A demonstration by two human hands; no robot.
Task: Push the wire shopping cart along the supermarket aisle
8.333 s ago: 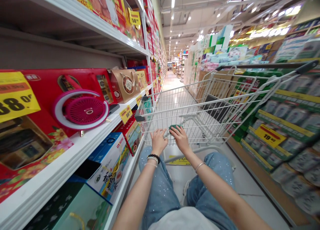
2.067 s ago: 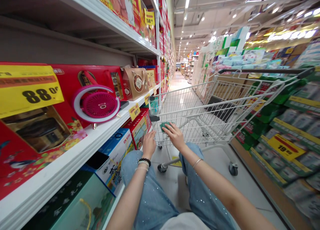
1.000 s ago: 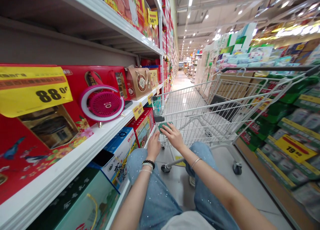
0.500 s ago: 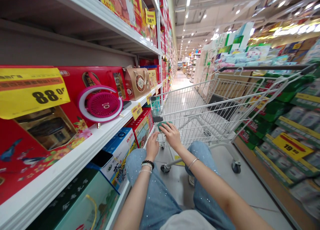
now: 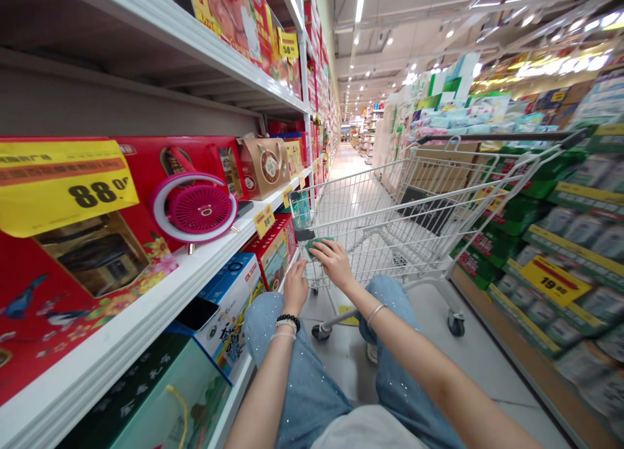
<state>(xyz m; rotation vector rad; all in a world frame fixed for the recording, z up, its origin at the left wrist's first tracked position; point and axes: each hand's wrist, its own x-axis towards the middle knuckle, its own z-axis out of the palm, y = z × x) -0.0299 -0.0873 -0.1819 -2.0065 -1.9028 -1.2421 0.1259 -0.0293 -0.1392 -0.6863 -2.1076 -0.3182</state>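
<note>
A wire shopping cart (image 5: 370, 208) stands before me, its front end by the shelf. My right hand (image 5: 336, 266) bends its fingers over a small green piece (image 5: 320, 242), like a cloth or pad, against the cart's front top corner. Its exact kind is hidden under the fingers. Lower and to the left, my left hand (image 5: 296, 288) is closed at the cart's front wires, fingertips pointing up; the contact is partly hidden. A dark bead bracelet (image 5: 288, 321) circles the left wrist, a thin bangle (image 5: 376, 314) the right.
On the left shelf (image 5: 146, 293) a pink round fan (image 5: 202, 205) stands among red gift boxes (image 5: 141, 153). More boxes (image 5: 229, 283) fill the shelf below, where a dark phone-like slab (image 5: 199, 311) lies. Stacked cans (image 5: 560, 286) line the right side. A cart wheel (image 5: 320, 332) is near my feet.
The view has shifted slightly to the right. Both hands keep nearly the same place at the cart's corner, with the green piece still under the right fingers.
</note>
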